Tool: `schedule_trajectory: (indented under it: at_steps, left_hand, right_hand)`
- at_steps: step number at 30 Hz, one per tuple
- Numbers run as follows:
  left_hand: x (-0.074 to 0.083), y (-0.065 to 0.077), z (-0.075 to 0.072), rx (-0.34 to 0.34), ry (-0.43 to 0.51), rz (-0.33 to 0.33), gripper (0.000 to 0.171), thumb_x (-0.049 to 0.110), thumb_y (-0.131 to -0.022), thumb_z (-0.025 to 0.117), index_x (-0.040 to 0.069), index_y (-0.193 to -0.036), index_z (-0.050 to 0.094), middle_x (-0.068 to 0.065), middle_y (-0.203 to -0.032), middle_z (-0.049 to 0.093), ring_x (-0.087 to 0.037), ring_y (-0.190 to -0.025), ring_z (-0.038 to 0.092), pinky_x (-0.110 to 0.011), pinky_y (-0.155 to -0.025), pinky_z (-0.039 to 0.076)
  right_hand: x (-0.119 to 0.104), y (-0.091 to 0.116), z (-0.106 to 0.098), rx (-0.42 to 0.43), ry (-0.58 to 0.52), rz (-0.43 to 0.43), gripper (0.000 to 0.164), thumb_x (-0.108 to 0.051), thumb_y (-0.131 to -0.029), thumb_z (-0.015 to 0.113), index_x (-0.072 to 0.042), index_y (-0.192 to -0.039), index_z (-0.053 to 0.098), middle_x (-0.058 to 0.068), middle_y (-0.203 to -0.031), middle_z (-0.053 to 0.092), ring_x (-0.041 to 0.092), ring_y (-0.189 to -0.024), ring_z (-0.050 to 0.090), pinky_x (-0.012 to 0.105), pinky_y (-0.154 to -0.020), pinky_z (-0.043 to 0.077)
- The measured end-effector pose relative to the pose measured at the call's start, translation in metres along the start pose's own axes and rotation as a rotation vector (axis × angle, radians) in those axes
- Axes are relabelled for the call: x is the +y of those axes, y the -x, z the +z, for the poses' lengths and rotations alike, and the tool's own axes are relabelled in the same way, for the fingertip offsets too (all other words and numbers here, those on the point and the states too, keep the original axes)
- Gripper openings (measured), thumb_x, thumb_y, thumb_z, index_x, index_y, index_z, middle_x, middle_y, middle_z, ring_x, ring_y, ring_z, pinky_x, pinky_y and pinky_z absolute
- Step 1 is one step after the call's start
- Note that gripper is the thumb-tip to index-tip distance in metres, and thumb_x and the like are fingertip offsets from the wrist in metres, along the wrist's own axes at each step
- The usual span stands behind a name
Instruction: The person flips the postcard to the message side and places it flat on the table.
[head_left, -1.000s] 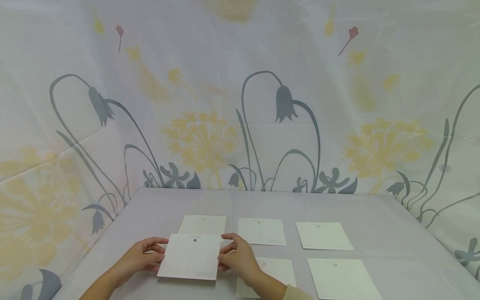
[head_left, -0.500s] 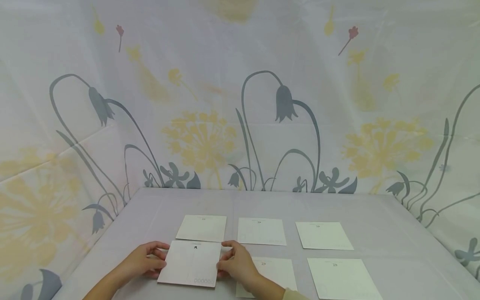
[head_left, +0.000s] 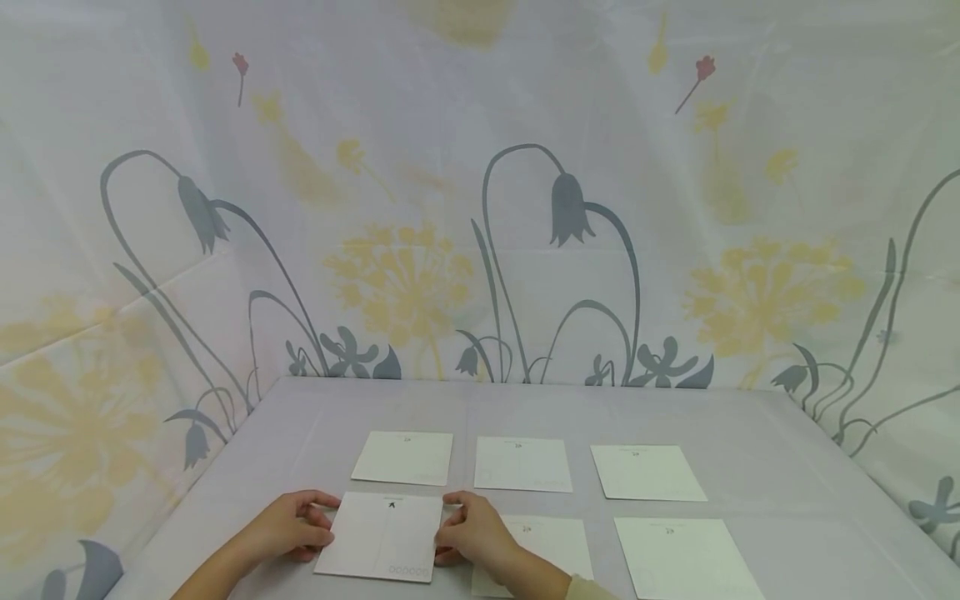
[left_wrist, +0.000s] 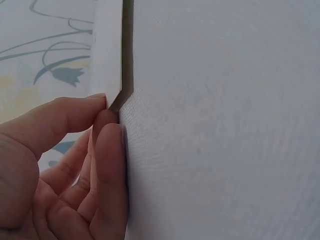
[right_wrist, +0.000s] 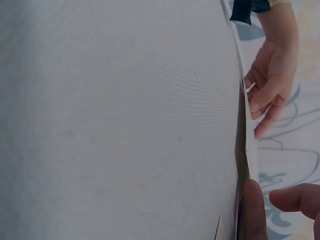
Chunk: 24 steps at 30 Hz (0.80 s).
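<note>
A white postcard (head_left: 378,537), printed with a small black figure at the top and a row of little boxes at the lower right, lies between both hands at the front left. My left hand (head_left: 288,529) pinches its left edge; in the left wrist view the thumb is on the corner of the postcard (left_wrist: 107,45), with fingers below. At the right edge, my right hand (head_left: 476,533) holds it between thumb and fingers. One fingertip touches the postcard (right_wrist: 253,162) in the right wrist view, while another finger stands apart. A thin dark gap shows beneath the edge.
Behind it lie a left card (head_left: 402,457), a middle card (head_left: 522,463) and a right card (head_left: 648,472). The right forearm partly covers a front card (head_left: 555,542); another card (head_left: 686,558) lies further right. A flower-printed cloth (head_left: 420,192) rises behind the table (head_left: 540,408).
Both hands have brought the postcard down and toward the front. It no longer overlaps the back left card, and a strip of table now shows between them.
</note>
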<state>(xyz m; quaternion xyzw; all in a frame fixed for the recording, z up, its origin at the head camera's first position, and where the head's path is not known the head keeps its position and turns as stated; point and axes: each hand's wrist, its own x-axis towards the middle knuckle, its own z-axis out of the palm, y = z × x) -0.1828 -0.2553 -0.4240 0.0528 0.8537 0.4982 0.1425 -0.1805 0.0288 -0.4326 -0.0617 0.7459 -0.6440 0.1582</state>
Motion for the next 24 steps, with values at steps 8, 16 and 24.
schedule_trajectory:
  at_steps: [8, 16, 24]
  left_hand:
    - [0.000, -0.001, -0.001, -0.011, -0.010, -0.007, 0.047, 0.004, -0.076, 0.073, -0.010, -0.116, 0.052, -0.002, -0.077, 0.057, -0.016, -0.064, 0.058, -0.031, -0.053, 0.052]
    - [0.002, -0.001, 0.001, 0.007, 0.003, -0.019, 0.049, 0.004, -0.075, 0.073, -0.010, -0.117, 0.051, -0.002, -0.076, 0.056, -0.015, -0.064, 0.058, -0.031, -0.053, 0.052]
    - [0.006, -0.005, 0.003, 0.060, 0.011, -0.008, 0.047, 0.008, -0.078, 0.072, -0.008, -0.118, 0.053, -0.002, -0.080, 0.058, -0.017, -0.066, 0.057, -0.032, -0.055, 0.052]
  right_hand:
    - [-0.001, -0.001, 0.000, -0.012, 0.006, 0.024, 0.050, 0.011, -0.072, 0.062, 0.013, -0.120, 0.049, 0.009, -0.076, 0.057, 0.015, -0.057, 0.063, 0.026, -0.056, 0.055]
    - [-0.002, -0.001, -0.003, -0.005, 0.022, 0.030, 0.048, 0.010, -0.072, 0.063, 0.012, -0.119, 0.051, 0.008, -0.074, 0.057, 0.014, -0.057, 0.063, 0.025, -0.055, 0.054]
    - [-0.005, -0.004, -0.012, -0.039, -0.083, -0.012, 0.048, 0.012, -0.076, 0.060, 0.013, -0.122, 0.047, 0.010, -0.076, 0.056, 0.019, -0.061, 0.064, 0.031, -0.059, 0.056]
